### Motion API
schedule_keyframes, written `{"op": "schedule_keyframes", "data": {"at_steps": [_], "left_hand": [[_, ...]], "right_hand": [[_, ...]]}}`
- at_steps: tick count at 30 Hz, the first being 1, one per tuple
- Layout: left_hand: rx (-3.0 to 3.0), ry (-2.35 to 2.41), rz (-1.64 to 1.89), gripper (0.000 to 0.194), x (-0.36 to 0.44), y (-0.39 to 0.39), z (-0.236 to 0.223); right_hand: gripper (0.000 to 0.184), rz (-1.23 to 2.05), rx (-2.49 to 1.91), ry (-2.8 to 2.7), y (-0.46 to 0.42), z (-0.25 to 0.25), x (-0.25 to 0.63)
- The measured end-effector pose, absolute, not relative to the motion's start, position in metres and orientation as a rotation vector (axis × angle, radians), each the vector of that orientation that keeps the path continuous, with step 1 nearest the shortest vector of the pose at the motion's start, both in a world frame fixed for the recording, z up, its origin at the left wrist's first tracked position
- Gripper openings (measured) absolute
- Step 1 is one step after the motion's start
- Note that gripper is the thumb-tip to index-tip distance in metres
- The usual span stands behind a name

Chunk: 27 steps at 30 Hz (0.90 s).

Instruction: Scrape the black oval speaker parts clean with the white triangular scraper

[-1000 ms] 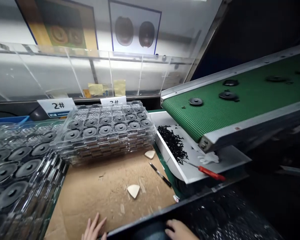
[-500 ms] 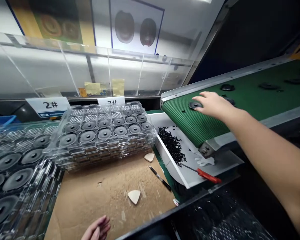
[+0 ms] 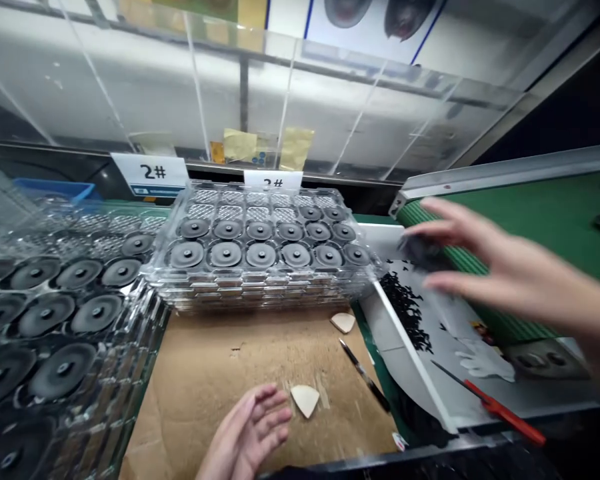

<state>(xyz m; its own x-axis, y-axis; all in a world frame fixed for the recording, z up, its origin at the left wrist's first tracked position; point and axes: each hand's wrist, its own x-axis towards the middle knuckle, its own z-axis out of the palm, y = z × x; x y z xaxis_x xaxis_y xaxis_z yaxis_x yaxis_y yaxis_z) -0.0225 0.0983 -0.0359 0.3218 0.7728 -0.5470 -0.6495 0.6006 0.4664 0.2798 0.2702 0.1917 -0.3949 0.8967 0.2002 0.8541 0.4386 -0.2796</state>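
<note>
My right hand (image 3: 485, 260) hovers over the near end of the green conveyor belt (image 3: 540, 220), pinching a blurred black round disc (image 3: 423, 252) between thumb and fingers. My left hand (image 3: 253, 433) is low over the brown cardboard sheet (image 3: 240, 373), fingers spread and holding nothing, next to a cream triangular piece (image 3: 305, 400). A stack of clear trays (image 3: 265, 247) with black discs in its front rows stands behind the cardboard.
More clear trays of larger black discs (image 3: 55, 320) fill the left. A white tray (image 3: 430, 353) holds small black parts (image 3: 405, 307), a red-handled screwdriver (image 3: 495, 408) and a white glove (image 3: 485, 363). A black pen (image 3: 365, 375) and a second triangular piece (image 3: 343, 323) lie on the cardboard.
My right hand has lifted a black disc off the belt and drawn it back toward the trays. My left hand has risen and opened over the cardboard. The view has swung left.
</note>
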Motion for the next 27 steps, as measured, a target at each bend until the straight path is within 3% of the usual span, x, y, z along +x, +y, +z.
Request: {"op": "schedule_keyframes", "data": {"at_steps": [2, 5, 7, 10, 14, 23, 27], "left_hand": [[0.101, 0.637, 0.917, 0.044, -0.013, 0.111, -0.012], [-0.065, 0.482, 0.941, 0.046, -0.006, 0.116, 0.013], [-0.179, 0.382, 0.969, 0.050, -0.009, 0.111, 0.020], [-0.222, 0.244, 1.028, 0.058, -0.021, 0.096, 0.021], [-0.238, 0.157, 1.051, 0.063, -0.035, 0.072, 0.022], [-0.320, 0.099, 1.064, 0.070, -0.022, 0.031, 0.016], [-0.318, 0.116, 1.061, 0.067, -0.015, 0.024, 0.013]], "right_hand": [[0.071, 0.336, -1.134, -2.609, 0.227, 0.159, 0.220], [0.089, 0.533, -0.749, -2.770, 0.172, 0.098, 0.155], [0.100, 0.523, -0.773, -2.731, 0.146, 0.063, 0.136], [0.101, 0.506, -1.003, -2.463, 0.112, 0.028, 0.133], [0.092, 0.585, -1.194, -2.152, 0.070, 0.007, 0.144], [0.078, 0.839, -1.151, -1.986, 0.029, -0.012, 0.150], [0.056, 0.835, -1.093, -1.859, 0.021, -0.006, 0.156]]}}
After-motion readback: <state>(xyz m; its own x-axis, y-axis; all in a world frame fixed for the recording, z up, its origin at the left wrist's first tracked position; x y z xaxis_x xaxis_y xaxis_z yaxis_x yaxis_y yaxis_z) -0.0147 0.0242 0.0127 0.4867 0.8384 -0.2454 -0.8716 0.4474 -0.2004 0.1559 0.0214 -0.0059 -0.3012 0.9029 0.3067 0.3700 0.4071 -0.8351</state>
